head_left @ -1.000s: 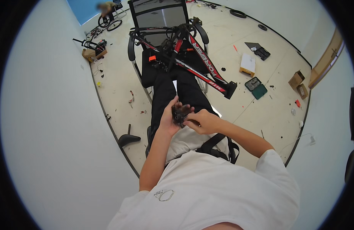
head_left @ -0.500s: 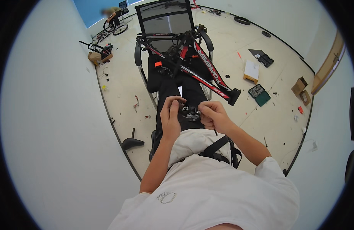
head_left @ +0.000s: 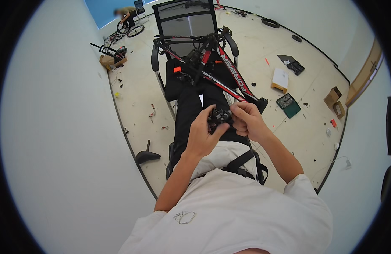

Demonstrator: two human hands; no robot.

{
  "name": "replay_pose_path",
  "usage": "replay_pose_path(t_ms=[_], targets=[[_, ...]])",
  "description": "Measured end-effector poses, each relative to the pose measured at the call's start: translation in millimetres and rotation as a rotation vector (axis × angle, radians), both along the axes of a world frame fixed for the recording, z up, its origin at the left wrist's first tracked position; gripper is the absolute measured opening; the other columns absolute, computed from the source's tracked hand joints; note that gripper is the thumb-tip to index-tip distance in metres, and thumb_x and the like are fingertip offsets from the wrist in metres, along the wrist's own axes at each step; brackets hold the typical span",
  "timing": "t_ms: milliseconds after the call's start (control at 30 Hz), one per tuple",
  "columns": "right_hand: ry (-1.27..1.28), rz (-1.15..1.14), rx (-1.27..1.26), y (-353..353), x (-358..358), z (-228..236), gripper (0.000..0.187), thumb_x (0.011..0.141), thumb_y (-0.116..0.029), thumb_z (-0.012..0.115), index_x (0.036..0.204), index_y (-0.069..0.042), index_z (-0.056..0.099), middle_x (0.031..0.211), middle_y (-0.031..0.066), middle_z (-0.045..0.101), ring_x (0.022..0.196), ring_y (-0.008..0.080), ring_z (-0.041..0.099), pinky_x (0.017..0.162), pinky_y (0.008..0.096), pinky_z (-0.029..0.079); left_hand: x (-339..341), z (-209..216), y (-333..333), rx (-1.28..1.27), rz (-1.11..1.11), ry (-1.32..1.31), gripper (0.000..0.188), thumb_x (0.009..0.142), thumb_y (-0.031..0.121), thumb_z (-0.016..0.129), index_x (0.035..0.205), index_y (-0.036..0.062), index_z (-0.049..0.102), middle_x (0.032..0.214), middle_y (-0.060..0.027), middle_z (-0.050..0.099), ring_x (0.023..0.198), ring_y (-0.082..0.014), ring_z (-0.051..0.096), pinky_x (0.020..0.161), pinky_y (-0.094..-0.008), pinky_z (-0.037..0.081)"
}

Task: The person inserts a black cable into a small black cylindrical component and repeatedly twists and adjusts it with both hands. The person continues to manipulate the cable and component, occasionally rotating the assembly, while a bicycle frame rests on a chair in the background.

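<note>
Over my lap I hold a small black-and-silver bicycle derailleur (head_left: pixel 219 120), slightly blurred. My left hand (head_left: pixel 203 131) is closed round its left side, with the thumb across the near edge. At the derailleur's right side, my right hand (head_left: pixel 249 121) is in a pinch with its fingers curled in. Whatever lies between those right fingertips is hidden. Just beyond my knees a black and red bicycle frame (head_left: pixel 233 75) rests on the seat of a black mesh office chair (head_left: pixel 185 26), its near end reaching past my right hand.
Right on the floor are an open green case (head_left: pixel 292 109), a white-topped box (head_left: pixel 280 79), a black tool case (head_left: pixel 295 66) and cardboard boxes (head_left: pixel 333 97). Left lie a bicycle saddle (head_left: pixel 147 157) and a box with a fork (head_left: pixel 112 59). Far left, another person (head_left: pixel 126 15) handles a wheel.
My left hand has turned the derailleur and brought its thumb over the near side. Both hands have shifted slightly right. The thin dark rod below my right hand no longer shows.
</note>
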State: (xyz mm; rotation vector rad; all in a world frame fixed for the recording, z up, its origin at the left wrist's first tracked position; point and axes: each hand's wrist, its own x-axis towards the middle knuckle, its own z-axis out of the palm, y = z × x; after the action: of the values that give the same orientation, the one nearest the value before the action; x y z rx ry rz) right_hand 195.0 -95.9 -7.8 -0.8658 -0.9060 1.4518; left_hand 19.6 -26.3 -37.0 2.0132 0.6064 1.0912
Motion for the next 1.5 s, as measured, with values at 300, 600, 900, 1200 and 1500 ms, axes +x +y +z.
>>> replay_pose_path(t_ms=[300, 600, 900, 1200, 1500], targets=[[-0.251, 0.003, 0.038, -0.8, -13.5, -5.7, 0.024, 0.104, -0.028, 0.038, 0.095, -0.007, 0.046, 0.054, -0.0017, 0.037, 0.041, 0.0060, 0.030, 0.038, 0.0236, 0.024, 9.7, -17.1, -2.0, -0.323, -0.003, -0.091, 0.021, 0.093, 0.022, 0.063, 0.094, 0.0026, 0.056, 0.069, 0.0038, 0.050, 0.058, -0.0017, 0.045, 0.051, -0.0191, 0.035], [-0.549, 0.105, 0.118, -8.4, -31.3, 6.2, 0.031, 0.101, -0.022, 0.046, 0.122, -0.002, 0.036, 0.057, 0.0057, 0.055, 0.042, 0.0134, 0.054, 0.042, 0.0272, 0.042, 10.8, -12.0, -5.3, -0.793, 0.043, -0.369, 0.031, 0.092, 0.027, 0.058, 0.071, 0.0050, 0.056, 0.055, 0.0013, 0.051, 0.044, -0.0055, 0.046, 0.039, -0.0217, 0.034], [-0.354, 0.107, 0.138, -14.1, -35.5, 6.8, 0.030, 0.093, -0.004, 0.060, 0.116, 0.001, 0.041, 0.069, 0.0114, 0.064, 0.052, 0.0179, 0.063, 0.048, 0.0286, 0.052, -6.4, 16.3, -6.5, -1.101, -0.175, -0.334, 0.049, 0.089, 0.059, 0.044, 0.074, 0.0129, 0.047, 0.063, -0.0010, 0.054, 0.047, -0.0121, 0.049, 0.040, -0.0237, 0.029], [-0.289, 0.262, 0.179, 10.1, 9.5, -24.6, 0.013, 0.083, -0.002, 0.065, 0.077, 0.001, 0.054, 0.060, 0.0072, 0.061, 0.048, 0.0132, 0.058, 0.044, 0.0248, 0.043, -16.8, 24.6, -0.5, -1.143, -0.536, -0.243, 0.062, 0.093, 0.061, 0.035, 0.061, 0.0088, 0.041, 0.052, -0.0074, 0.047, 0.038, -0.0152, 0.040, 0.034, -0.0243, 0.022], [-0.140, -0.026, 0.090, 40.3, 44.9, -5.9, 0.019, 0.083, -0.009, 0.071, 0.081, -0.005, 0.053, 0.066, -0.0003, 0.052, 0.047, 0.0041, 0.043, 0.042, 0.0185, 0.031, -12.6, 8.5, 8.8, -1.018, -0.493, 0.125, 0.054, 0.094, 0.048, 0.037, 0.061, 0.0063, 0.048, 0.086, -0.0200, 0.067, 0.071, -0.0281, 0.067, 0.050, -0.0359, 0.052]])
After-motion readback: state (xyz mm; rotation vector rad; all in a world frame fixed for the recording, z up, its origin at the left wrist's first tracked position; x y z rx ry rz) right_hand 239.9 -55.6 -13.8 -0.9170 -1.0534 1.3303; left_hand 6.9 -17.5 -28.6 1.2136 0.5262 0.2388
